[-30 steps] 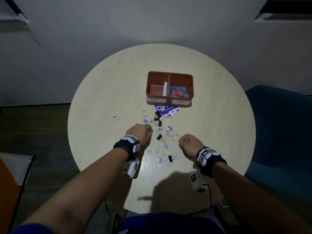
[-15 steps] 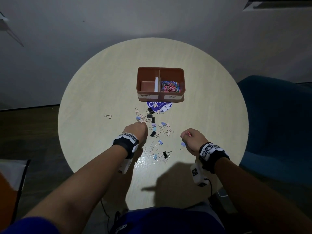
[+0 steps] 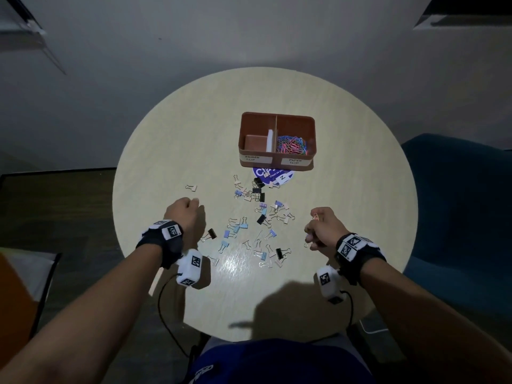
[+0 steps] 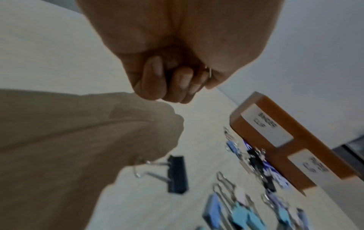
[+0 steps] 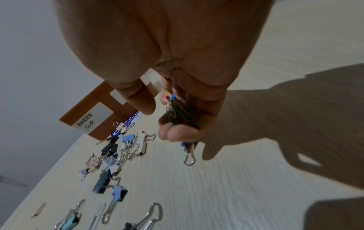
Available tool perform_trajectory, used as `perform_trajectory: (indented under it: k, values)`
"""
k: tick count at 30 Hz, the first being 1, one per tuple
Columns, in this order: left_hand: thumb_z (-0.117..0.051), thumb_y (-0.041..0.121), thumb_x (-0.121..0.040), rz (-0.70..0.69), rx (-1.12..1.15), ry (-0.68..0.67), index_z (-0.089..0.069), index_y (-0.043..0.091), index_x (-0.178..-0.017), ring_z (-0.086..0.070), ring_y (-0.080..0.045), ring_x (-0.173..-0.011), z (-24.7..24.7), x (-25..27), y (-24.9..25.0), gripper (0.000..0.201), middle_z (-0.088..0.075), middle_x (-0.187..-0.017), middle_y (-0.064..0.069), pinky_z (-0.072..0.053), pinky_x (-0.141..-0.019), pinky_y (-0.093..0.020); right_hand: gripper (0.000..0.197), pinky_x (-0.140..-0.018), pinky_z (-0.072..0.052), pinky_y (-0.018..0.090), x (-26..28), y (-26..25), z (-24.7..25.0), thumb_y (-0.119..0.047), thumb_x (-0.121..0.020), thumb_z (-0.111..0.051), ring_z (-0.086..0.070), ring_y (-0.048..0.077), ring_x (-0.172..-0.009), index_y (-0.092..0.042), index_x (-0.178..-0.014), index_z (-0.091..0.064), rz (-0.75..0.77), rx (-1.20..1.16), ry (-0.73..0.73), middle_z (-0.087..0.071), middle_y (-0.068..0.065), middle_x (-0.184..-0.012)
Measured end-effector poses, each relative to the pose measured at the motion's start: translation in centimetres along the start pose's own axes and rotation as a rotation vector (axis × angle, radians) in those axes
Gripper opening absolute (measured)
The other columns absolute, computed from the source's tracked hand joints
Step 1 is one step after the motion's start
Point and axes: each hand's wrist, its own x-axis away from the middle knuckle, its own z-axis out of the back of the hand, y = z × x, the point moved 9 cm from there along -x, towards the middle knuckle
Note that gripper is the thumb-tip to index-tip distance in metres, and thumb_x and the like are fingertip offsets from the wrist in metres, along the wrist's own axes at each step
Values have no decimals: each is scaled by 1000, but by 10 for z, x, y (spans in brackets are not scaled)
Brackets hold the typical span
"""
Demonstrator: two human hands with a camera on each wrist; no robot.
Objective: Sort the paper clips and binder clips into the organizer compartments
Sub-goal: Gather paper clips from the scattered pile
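The brown organizer [image 3: 277, 157] stands at mid-table; its left compartment, labelled binder clip, holds a white card, and its right one holds coloured paper clips [image 3: 292, 145]. Several binder clips [image 3: 263, 217] lie scattered between my hands. My left hand [image 3: 191, 206] is a fist left of the pile; in the left wrist view a bit of metal wire [image 4: 209, 72] shows between its curled fingers [image 4: 155, 74]. My right hand [image 3: 315, 225], right of the pile, grips a bunch of paper clips [image 5: 179, 112], and a binder clip [image 5: 189, 154] hangs below its fingers.
The round pale table [image 3: 346, 176] has a purple disc [image 3: 273, 173] in front of the organizer. One binder clip [image 3: 191, 187] lies apart at the left, a black one [image 4: 176, 174] near my left wrist. A blue chair [image 3: 457, 203] stands at the right.
My left fist has drawn left, away from the pile of clips. My right hand has shifted slightly right and up, still gripping its clips.
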Motion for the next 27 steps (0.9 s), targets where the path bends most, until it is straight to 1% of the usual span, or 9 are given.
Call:
perform_trajectory:
  k: [5, 8, 12, 15, 18, 22, 24, 26, 27]
  values:
    - [-46, 42, -99, 27, 19, -30, -56, 8, -88, -57, -29, -78, 6, -5, -30, 36, -64, -81, -9, -40, -69, -34, 39, -50, -30, 27, 4, 0, 3, 8, -88, -29, -42, 22, -59, -17, -116, -42, -11, -127, 24, -50, 17, -87]
    - [-50, 27, -97, 29, 126, -82, -63, 14, -82, -60, -27, -71, 0, 1, -28, 25, -68, -78, -4, -46, -66, -30, 45, -48, -33, 26, 10, -5, 0, 13, -89, -27, -47, 22, -57, -16, -120, -42, 30, -141, 1, -51, 16, -87]
    - [-50, 21, -95, 22, 54, -180, -69, 15, -92, -63, -23, -81, -9, 12, -9, 20, -69, -89, -2, -45, -68, -27, 57, -55, -46, 30, 16, -17, 0, 28, -82, -33, -57, 30, -72, -7, -124, -45, 72, -112, -68, -56, 22, -96]
    - [-60, 21, -85, 41, -13, -221, -66, 19, -83, -63, -21, -83, -11, 16, 5, 7, -70, -91, 3, -46, -70, -27, 48, -55, -53, 31, 17, -23, 2, 24, -87, -42, -63, 34, -79, -6, -123, -50, 71, -143, -109, -59, 27, -103]
    - [-67, 26, -78, 32, -104, -278, -64, 21, -73, -57, -21, -67, -15, 18, 24, 8, -69, -78, -1, -44, -62, -26, 36, -62, -59, 40, 17, -35, 7, 15, -93, -47, -65, 33, -79, -10, -118, -54, 81, -113, -135, -66, 23, -105]
    - [-51, 8, -84, -1, -85, -255, -67, 14, -84, -58, -13, -67, -13, 20, 61, 17, -65, -75, 8, -44, -59, -22, 17, -73, -57, 48, 8, -51, 18, 8, -95, -52, -62, 32, -76, -6, -105, -56, 117, -118, -143, -67, 23, -100]
    - [-44, 0, -88, -23, -39, -240, -64, 14, -87, -60, -16, -74, -13, 19, 80, 24, -66, -82, 2, -47, -66, -24, 12, -86, -54, 57, 3, -61, 23, 4, -95, -54, -62, 33, -78, -4, -102, -59, 146, -85, -141, -71, 21, -98]
    - [-43, -3, -88, -47, 21, -205, -63, 14, -89, -64, -27, -87, -13, 16, 99, 26, -69, -94, -8, -52, -79, -33, 11, -90, -52, 59, -1, -75, 28, 3, -95, -55, -64, 34, -82, -6, -100, -60, 175, -94, -135, -73, 18, -99]
    - [-44, -4, -88, -52, 52, -186, -63, 14, -90, -65, -28, -87, -13, 14, 110, 26, -70, -95, -9, -53, -79, -34, 12, -91, -53, 58, -3, -83, 31, 2, -95, -57, -66, 35, -83, -7, -100, -62, 194, -103, -128, -74, 16, -96]
